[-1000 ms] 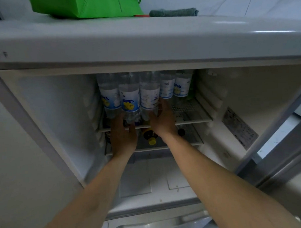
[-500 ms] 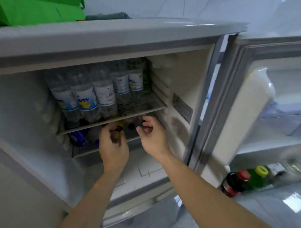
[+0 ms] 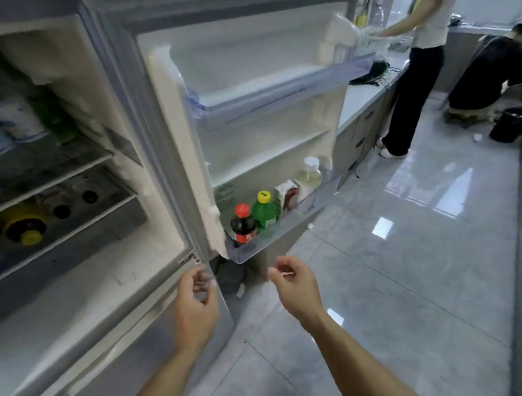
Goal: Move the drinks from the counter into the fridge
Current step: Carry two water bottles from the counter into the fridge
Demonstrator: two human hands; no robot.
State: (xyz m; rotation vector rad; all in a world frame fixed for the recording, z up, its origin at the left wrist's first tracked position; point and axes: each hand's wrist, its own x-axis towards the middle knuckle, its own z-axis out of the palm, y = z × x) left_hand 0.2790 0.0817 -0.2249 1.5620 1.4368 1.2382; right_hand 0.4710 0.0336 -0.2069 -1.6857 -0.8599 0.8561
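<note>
Below the open fridge (image 3: 166, 153) door, left hand (image 3: 195, 309) and right hand (image 3: 295, 285) hung loosely curled, holding nothing.

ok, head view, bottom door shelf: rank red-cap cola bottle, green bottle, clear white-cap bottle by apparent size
1. red-cap cola bottle and green bottle: look alike, not ranked.
2. clear white-cap bottle: looks smaller, but it is farther from the camera and partly hidden, so unsure.
</note>
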